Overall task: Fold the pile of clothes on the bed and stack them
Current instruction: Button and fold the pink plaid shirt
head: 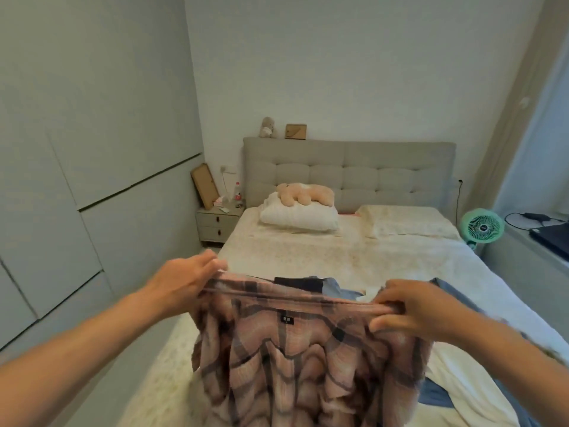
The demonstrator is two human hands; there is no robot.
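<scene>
A pink plaid garment [295, 359] hangs in front of me over the near part of the bed [323, 254], held up by its top edge. My left hand [187, 278] grips the left end of that edge. My right hand [412, 306] pinches the right end, fingers curled over the fabric. Behind the plaid cloth lies a pile with a dark garment [298, 283] and blue clothes [348, 291]. More blue fabric [437, 396] shows on the bed at the lower right. The rest of the pile is hidden by the held garment.
Two pillows [295, 218] and a plush bear [304, 194] lie at the padded headboard [348, 167]. A nightstand [217, 221] stands left of the bed beside grey wardrobe doors [92, 180]. A green fan [482, 226] and a laptop [551, 238] are at the right.
</scene>
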